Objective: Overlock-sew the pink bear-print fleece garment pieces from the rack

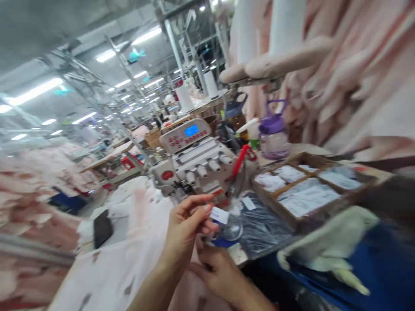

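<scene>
One head-worn view, tilted, looks forward over the sewing machine [194, 162] nearby

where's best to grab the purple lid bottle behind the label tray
Probably by the loop handle on the purple lid of the bottle, coming from above. It stands upright with the handle arching over the top, and the tray blocks the near side low down. The left hand pinches a small white label; the right hand is lower, so either must let go first.

Sewing station, surrounding items

Overlock machine [194, 162]: purple-lidded bottle [274, 136] to its right, divided tray [308, 190] right and nearer, black phone [103, 228] lower left.
</scene>
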Demonstrator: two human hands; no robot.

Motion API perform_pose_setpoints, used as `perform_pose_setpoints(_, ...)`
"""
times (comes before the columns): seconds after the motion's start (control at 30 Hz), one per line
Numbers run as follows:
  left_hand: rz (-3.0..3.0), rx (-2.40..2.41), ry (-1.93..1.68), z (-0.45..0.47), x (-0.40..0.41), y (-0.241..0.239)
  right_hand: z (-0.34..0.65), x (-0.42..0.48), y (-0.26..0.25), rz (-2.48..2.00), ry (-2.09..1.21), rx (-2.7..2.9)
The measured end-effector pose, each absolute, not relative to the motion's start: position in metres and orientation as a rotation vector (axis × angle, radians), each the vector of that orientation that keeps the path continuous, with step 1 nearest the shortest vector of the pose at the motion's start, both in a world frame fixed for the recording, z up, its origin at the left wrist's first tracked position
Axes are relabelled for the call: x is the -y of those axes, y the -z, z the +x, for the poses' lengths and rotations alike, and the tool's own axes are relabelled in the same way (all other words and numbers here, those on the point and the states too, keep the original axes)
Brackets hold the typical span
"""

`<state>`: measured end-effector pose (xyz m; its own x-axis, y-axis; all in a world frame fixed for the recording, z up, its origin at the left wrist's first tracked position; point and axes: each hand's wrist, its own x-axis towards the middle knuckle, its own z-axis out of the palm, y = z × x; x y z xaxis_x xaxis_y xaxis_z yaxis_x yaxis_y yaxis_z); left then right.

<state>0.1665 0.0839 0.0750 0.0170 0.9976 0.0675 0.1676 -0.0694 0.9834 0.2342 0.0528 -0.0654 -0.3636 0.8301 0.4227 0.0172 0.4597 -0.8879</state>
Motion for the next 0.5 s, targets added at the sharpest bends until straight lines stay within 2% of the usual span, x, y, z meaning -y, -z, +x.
perform_pose_setpoints(0.07,1.403,-1.486,-1.397,0.126,-0.069,-0.065,0.234,-0.053,0.069,-0.717,-1.020,1.734)
perform_pose_setpoints(0.13,1.729,-1.734,-1.539,0.101,-0.066,-0.050,0.235,-0.055,0.070,-0.711,-1.004,1.738)
perform_pose_setpoints(0.23,2.285,-1.942,-1.498,0.088,-0.073,-0.032,0.237,-0.057,0.071,-0.707,-0.981,1.722)
perform_pose_setpoints(0.4,2.432,-1.731,-1.497,0.080,-0.066,-0.038,0.240,-0.055,0.070,-0.754,-1.035,1.710)
perform_pose_setpoints(0.5,2.664,-1.529,-1.163,0.068,-0.054,-0.048,0.246,-0.049,0.068,-0.805,-1.195,1.715)
